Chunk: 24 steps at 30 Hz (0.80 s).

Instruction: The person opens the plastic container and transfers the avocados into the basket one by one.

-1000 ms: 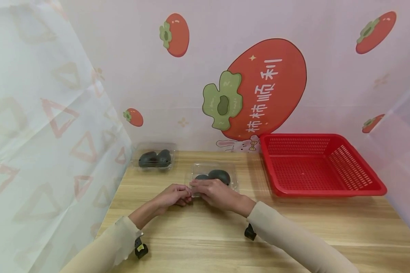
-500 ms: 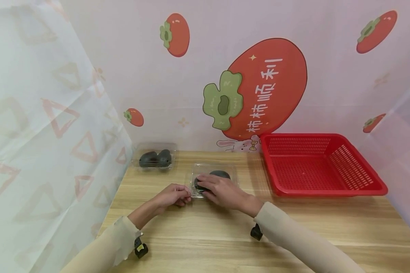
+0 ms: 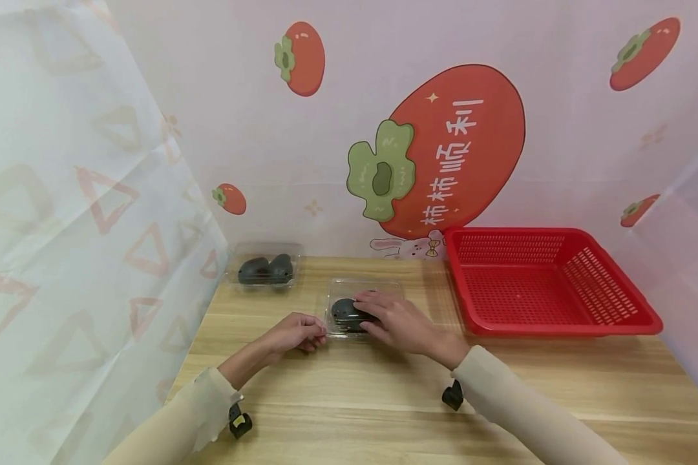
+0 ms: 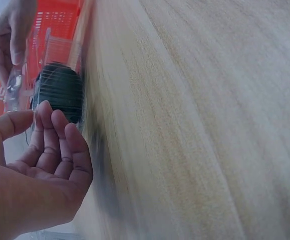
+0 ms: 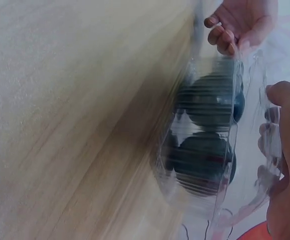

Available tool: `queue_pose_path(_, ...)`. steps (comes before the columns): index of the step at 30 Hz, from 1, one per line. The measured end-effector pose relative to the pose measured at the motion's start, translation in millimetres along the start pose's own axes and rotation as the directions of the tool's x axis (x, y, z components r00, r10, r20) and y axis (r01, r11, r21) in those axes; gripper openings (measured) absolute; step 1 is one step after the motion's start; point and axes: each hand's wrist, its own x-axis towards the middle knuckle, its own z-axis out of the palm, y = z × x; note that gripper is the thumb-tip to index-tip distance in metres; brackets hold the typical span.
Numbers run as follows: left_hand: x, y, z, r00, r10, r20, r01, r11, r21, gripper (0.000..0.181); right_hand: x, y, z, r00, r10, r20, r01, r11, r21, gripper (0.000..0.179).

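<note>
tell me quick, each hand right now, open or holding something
Left hand: closed, pinching the edge of the clear box.
Right hand: open, touching the same box.

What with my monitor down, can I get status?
Left hand pinching clear plastic clamshell. Right hand on its lid. Dark oval fruits inside. Nothing visibly blocking.

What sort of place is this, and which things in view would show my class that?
Most likely an indoor work table, perhaps screened off for demonstrations: the wooden tabletop, the sheet printed with cartoon fruit behind it, and a clear box with dark rounded items inside.
</note>
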Motion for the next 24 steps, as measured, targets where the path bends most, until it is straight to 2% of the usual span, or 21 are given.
queue_pose_path(9,-1.9,2.0,3.5,0.999,0.027,-0.031,-0.025,0.998,0.055,0.027,-1.1,3,-6,0.999,0.041,-0.007,-0.041,0.998,0.042,0.048)
queue_pose_path(12,-4.2,2.8,4.9,0.998,0.046,-0.050,-0.041,0.994,0.098,0.026,0.3,2,-6,0.998,0.062,-0.013,-0.061,0.997,0.055,0.047)
queue_pose_path(14,-5.8,4.2,5.7,0.994,0.067,-0.082,-0.053,0.986,0.156,0.024,1.4,1,-7,0.996,0.082,-0.018,-0.080,0.994,0.069,0.046)
queue_pose_path(16,-6.8,6.0,6.9,0.986,0.105,-0.127,-0.072,0.967,0.244,0.021,2.4,1,-8,0.995,0.101,-0.023,-0.099,0.992,0.083,0.046)
queue_pose_path(18,-6.9,7.8,8.2,0.972,0.157,-0.175,-0.090,0.937,0.338,0.022,3.5,2,-9,0.993,0.118,-0.024,-0.115,0.989,0.092,0.046)
queue_pose_path(21,-5.9,10.3,11.0,0.950,0.233,-0.207,-0.114,0.877,0.467,0.045,5.8,2,-11,0.991,0.127,-0.031,-0.123,0.987,0.106,0.046)
queue_pose_path(24,-5.5,12.4,14.3,0.942,0.277,-0.190,-0.134,0.829,0.544,0.074,8.8,3,-12,0.992,0.119,-0.050,-0.113,0.987,0.117,0.043)
